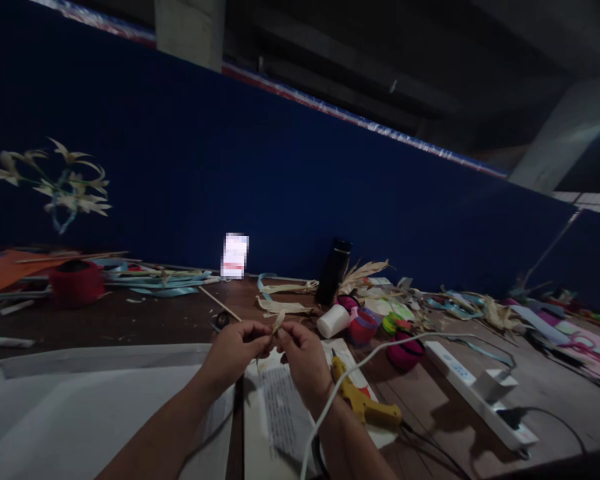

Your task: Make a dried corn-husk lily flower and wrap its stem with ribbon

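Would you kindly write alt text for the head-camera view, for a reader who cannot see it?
A person's left hand and right hand hold a small pale piece at their fingertips over a cluttered table. To their right lie a yellow glue gun and a white power strip; a dark blue partition stands behind.

Glue gun [367,405]: on table [165,320], resting on paper [350,353]. Left of glue gun: right hand [305,357], then left hand [233,357], fragment [279,321] between their fingertips. Right of glue gun: power strip [463,383]. Behind glue gun: cup [334,321], bottle [335,270] beyond it. Far left and behind glue gun: roll [76,283], flowers [74,200].
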Available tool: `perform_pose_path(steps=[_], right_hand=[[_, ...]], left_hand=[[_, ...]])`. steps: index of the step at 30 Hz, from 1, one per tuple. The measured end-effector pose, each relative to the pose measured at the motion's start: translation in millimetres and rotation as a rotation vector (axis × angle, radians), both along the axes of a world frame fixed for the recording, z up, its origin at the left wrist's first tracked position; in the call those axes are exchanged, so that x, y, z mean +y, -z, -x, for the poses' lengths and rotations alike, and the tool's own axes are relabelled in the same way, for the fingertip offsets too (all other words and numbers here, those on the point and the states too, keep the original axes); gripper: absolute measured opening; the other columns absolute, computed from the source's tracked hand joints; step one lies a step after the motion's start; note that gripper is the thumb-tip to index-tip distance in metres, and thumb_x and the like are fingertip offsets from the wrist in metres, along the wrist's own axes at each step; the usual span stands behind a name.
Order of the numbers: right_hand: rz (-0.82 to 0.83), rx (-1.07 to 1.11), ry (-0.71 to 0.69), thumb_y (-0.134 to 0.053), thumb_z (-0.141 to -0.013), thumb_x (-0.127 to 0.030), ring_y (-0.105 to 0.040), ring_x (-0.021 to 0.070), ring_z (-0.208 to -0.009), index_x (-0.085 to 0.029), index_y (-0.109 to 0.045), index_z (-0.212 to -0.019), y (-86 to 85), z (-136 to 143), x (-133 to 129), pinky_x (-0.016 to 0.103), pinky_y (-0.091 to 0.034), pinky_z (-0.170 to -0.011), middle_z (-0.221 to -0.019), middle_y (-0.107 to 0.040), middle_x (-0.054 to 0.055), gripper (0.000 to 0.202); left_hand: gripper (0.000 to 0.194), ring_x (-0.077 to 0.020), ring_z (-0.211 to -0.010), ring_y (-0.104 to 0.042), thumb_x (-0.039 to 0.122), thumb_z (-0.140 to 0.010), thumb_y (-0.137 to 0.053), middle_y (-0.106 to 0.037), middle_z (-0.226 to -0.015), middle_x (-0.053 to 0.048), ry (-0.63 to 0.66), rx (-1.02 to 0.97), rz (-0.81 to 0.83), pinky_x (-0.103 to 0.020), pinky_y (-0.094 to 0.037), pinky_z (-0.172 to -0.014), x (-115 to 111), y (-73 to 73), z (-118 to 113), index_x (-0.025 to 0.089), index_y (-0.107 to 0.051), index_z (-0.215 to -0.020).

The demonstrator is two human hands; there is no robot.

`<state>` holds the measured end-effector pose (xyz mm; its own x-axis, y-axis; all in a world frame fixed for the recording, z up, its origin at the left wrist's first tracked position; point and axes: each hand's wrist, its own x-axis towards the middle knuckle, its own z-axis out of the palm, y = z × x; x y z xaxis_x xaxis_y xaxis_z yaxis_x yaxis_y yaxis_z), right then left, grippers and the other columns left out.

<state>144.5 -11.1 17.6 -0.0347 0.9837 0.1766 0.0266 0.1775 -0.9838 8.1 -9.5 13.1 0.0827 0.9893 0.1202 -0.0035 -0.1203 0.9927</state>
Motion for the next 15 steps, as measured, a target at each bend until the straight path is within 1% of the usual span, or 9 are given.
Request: perform_pose_path(steps=[4, 8, 12, 15], right_hand=[[-0.009, -0.017, -0.005, -0.053, -0.074, -0.025, -0.043, 0.0084, -0.049, -0.015, -0.062, -0.071, -1.4, 0.6, -0.2, 0.018, -0.034, -0.043, -0.054, -0.052, -0.003, 0.013], [-0.017, -0.021, -0.009, -0.055, -0.073, -0.025, -0.045, 0.0087, -0.050, -0.015, -0.062, -0.071, -1.7, 0.3, -0.2, 0.019, -0.036, -0.044, -0.055, -0.053, -0.003, 0.013], [-0.004, -0.007, -0.010, -0.055, -0.073, -0.025, -0.046, 0.0086, -0.051, -0.014, -0.064, -0.077, -0.8, 0.8, 0.2, 0.019, -0.037, -0.045, -0.058, -0.054, -0.003, 0.015], [0.015, 0.013, -0.012, -0.054, -0.074, -0.026, -0.045, 0.0079, -0.051, -0.013, -0.064, -0.084, -0.5, 1.6, 0.5, 0.018, -0.036, -0.045, -0.057, -0.054, -0.003, 0.019]], left_hand=[[0.023, -0.0137, -0.057, -0.056, 0.031, -0.064, -0.067, -0.063, -0.061, -0.001, 0.005, -0.029, 0.005, -0.026, -0.045, -0.058, 0.9, 2.0, -0.1, 0.013, -0.065, -0.078], [0.020, -0.0127, -0.054, -0.055, 0.030, -0.064, -0.067, -0.062, -0.058, 0.000, -0.008, -0.017, -0.013, -0.024, -0.042, -0.054, 1.0, 1.3, -0.9, 0.013, -0.065, -0.075], [0.020, -0.0133, -0.057, -0.056, 0.029, -0.065, -0.066, -0.064, -0.062, -0.001, -0.017, -0.019, -0.003, -0.025, -0.044, -0.056, -0.8, -1.9, -1.0, 0.013, -0.064, -0.077], [0.020, -0.0142, -0.061, -0.058, 0.030, -0.067, -0.065, -0.065, -0.066, -0.002, -0.038, 0.004, -0.026, -0.025, -0.045, -0.059, -2.6, -4.1, 0.0, 0.013, -0.065, -0.078]])
